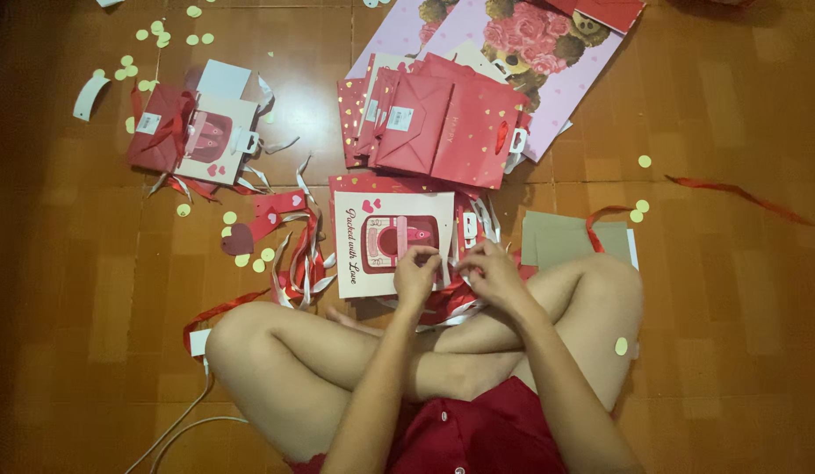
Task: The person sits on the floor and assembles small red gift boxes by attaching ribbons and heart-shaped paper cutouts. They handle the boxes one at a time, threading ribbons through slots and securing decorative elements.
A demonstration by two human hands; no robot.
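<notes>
The person sits cross-legged on the brown tiled floor (91, 290). Both hands meet over the lower edge of a flat white paper gift bag with a pink printed picture (372, 230), which lies just before the knees. The left hand (416, 274) and right hand (494, 270) have their fingers pinched narrow on a thin red-and-white ribbon (453, 303). It looks like the ribbon handle is being tied or threaded; the next move would call for a fine, steady pinch. A stack of red paper bags (443, 123) lies beyond.
</notes>
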